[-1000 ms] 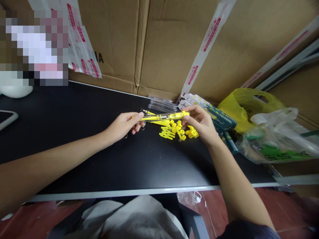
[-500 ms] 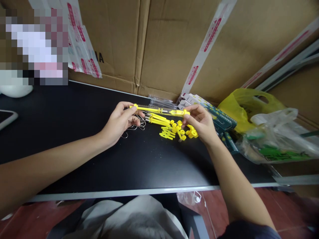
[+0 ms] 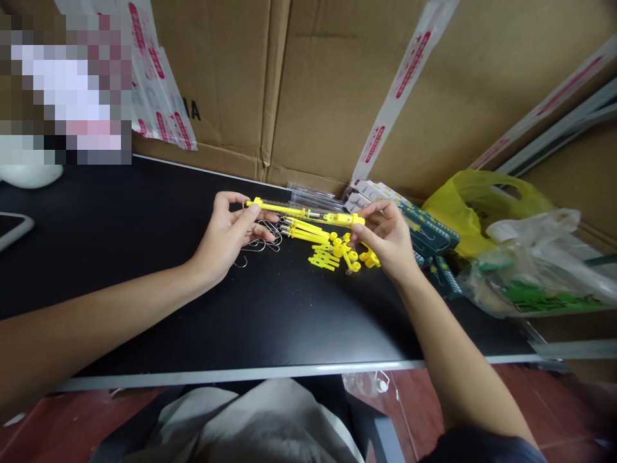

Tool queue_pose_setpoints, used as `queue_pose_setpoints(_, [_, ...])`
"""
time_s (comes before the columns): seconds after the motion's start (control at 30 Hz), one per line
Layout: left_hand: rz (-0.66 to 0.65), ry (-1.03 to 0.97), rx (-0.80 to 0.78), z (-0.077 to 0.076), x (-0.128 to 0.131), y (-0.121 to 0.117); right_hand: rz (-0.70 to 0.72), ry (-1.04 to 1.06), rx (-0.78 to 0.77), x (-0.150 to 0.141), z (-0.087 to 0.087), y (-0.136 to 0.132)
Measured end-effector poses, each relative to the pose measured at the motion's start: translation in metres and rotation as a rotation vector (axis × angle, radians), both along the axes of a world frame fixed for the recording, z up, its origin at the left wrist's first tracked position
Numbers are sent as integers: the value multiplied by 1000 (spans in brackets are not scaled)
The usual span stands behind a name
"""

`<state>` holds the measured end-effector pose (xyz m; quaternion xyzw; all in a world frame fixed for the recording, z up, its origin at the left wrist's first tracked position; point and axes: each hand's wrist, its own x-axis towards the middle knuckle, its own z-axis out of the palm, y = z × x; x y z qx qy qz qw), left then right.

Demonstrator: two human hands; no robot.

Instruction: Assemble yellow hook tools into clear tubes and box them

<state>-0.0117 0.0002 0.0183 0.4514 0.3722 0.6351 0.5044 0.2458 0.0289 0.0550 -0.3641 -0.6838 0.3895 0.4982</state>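
Held level above the black table is a clear tube (image 3: 315, 214) with yellow end caps and a yellow rod and a metal piece inside. My left hand (image 3: 227, 233) pinches its left cap between thumb and fingers; a thin bent wire shows at that end. At the right cap, my right hand (image 3: 388, 238) grips with thumb and forefinger. Below the tube lie a bundle of yellow rods with metal tips (image 3: 306, 230), flat yellow pieces (image 3: 324, 258) and small yellow caps (image 3: 353, 256). Several wire hooks (image 3: 265, 244) rest under my left fingers, partly hidden.
Clear tubes (image 3: 315, 197) lie at the table's back edge. Dark green printed boxes (image 3: 436, 236) are stacked to the right, beside a yellow plastic bag (image 3: 463, 206) and a clear bag (image 3: 544, 270). Large cardboard boxes (image 3: 332, 83) stand behind. A white-edged device (image 3: 14, 230) is far left.
Both hands have shifted slightly left with the tube. A bent wire now shows at the tube's left end, by my left fingers.
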Motion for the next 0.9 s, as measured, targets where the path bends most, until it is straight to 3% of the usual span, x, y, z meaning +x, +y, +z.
queue_pose_setpoints(0.33, [23,20,-70,2,0,-1,-40,-8,35,-4,-2,0])
queue_pose_setpoints(0.7, [22,-111,-113,2,0,0,-112,1,123,-7,-4,-6])
queue_pose_setpoints(0.9, [29,-143,-122,5,1,0,-109,75,95,-9,-11,-6])
